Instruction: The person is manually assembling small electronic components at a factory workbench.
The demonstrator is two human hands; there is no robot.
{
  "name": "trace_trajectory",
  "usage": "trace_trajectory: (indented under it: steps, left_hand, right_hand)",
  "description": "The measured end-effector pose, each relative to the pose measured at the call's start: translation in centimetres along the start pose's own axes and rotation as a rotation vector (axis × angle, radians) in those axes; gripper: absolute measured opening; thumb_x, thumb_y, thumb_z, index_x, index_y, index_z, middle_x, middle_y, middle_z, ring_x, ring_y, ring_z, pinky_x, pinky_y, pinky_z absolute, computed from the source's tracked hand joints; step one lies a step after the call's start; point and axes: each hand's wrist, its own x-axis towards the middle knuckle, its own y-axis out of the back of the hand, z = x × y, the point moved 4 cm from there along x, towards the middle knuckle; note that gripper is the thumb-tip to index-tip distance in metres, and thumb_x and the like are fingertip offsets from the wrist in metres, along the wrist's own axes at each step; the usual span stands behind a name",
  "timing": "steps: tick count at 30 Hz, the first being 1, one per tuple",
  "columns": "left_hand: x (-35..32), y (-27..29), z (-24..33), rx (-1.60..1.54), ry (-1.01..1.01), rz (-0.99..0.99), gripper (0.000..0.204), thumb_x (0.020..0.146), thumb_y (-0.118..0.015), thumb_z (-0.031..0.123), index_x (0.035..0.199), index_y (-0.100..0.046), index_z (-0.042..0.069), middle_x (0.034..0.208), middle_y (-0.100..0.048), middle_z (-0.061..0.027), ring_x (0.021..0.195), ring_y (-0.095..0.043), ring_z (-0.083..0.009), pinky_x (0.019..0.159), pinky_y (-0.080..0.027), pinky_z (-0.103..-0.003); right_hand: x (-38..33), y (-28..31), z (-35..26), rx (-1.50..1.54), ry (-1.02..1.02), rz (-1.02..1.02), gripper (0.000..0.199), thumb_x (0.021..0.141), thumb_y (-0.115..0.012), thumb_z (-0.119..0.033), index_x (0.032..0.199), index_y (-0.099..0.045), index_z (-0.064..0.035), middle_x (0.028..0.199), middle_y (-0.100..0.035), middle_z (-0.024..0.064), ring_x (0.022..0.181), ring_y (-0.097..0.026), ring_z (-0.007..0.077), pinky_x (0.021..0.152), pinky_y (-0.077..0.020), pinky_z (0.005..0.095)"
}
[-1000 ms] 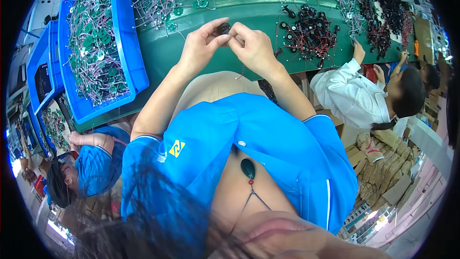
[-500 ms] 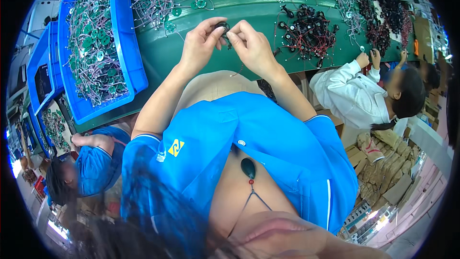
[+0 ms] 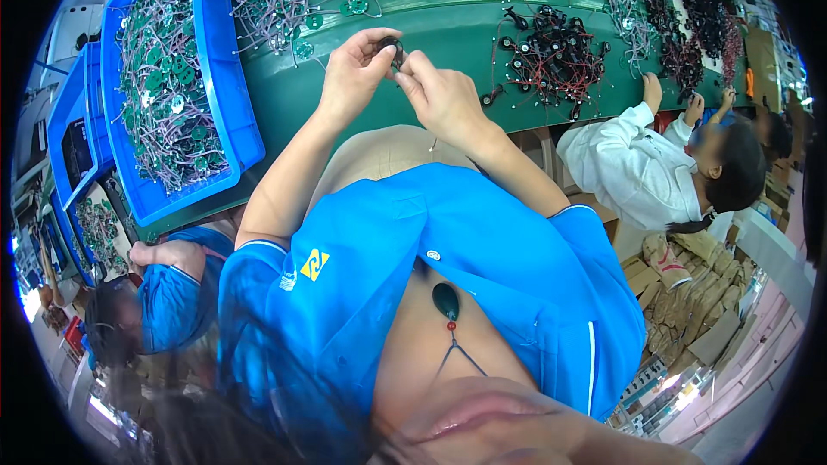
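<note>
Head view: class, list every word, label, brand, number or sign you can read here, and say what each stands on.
No word or number is readable.
Blue shirt: a yellow, slanted emblem, with small white print beside it, too small to read.
Black part in the left hand: no lettering can be made out.
Green discs in the blue bin: too small to tell.

The green table (image 3: 297,90) has room between the left hand (image 3: 351,77) and the blue bin (image 3: 226,69). Beyond the right hand (image 3: 444,102), a black-and-red heap (image 3: 556,58) blocks the way.
</note>
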Motion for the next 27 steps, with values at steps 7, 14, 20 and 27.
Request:
trace_trajectory:
  steps: [7, 14, 20, 27]
  left_hand:
    - [0.6, 0.1, -1.0, 0.074, 0.02, 0.033, 0.022, 0.084, -0.051, 0.005, 0.104, -0.057, -0.001, 0.078, -0.061, -0.003, 0.066, -0.054, -0.0064, 0.058, -0.046, -0.021]
    - [1.3, 0.1, -1.5, -0.014, 0.114, -0.059, 0.023, 0.085, -0.05, 0.005, 0.106, -0.054, -0.003, 0.082, -0.063, -0.0067, 0.063, -0.053, -0.0071, 0.057, -0.044, -0.02]
    - [2.7, -2.7, -3.1, -0.199, 0.04, -0.158, 0.023, 0.088, -0.053, 0.014, 0.103, -0.048, -0.002, 0.076, -0.056, -0.0072, 0.064, -0.059, -0.012, 0.053, -0.046, -0.023]
    - [12.5, 3.2, -5.5, 0.523, -0.129, 0.202, 0.01, 0.082, -0.057, 0.01, 0.089, -0.059, 0.003, 0.081, -0.057, -0.0091, 0.062, -0.059, -0.017, 0.056, -0.046, -0.029]
  right_hand:
    - [0.1, -0.9, 0.5, -0.08, 0.034, 0.002, 0.014, 0.087, -0.051, -0.021, 0.085, -0.046, -0.0083, 0.061, -0.056, 0.0101, 0.057, -0.057, 0.0321, 0.048, -0.0406, 0.0425]
    - [0.3, 0.5, 1.3, -0.106, 0.053, 0.194, 0.027, 0.083, -0.056, -0.028, 0.095, -0.048, -0.0054, 0.083, -0.06, 0.0113, 0.074, -0.059, 0.0287, 0.056, -0.0449, 0.0395]
    - [0.1, 0.8, 5.3, 0.136, -0.113, 0.146, 0.031, 0.082, -0.059, -0.025, 0.107, -0.051, -0.0071, 0.081, -0.06, 0.0085, 0.07, -0.059, 0.0253, 0.06, -0.0463, 0.0362]
    - [-1.6, 8.3, 15.6, -0.323, -0.545, 0.371, 0.031, 0.081, -0.058, -0.03, 0.106, -0.055, -0.0115, 0.069, -0.062, 0.0071, 0.064, -0.059, 0.028, 0.059, -0.0456, 0.0393]
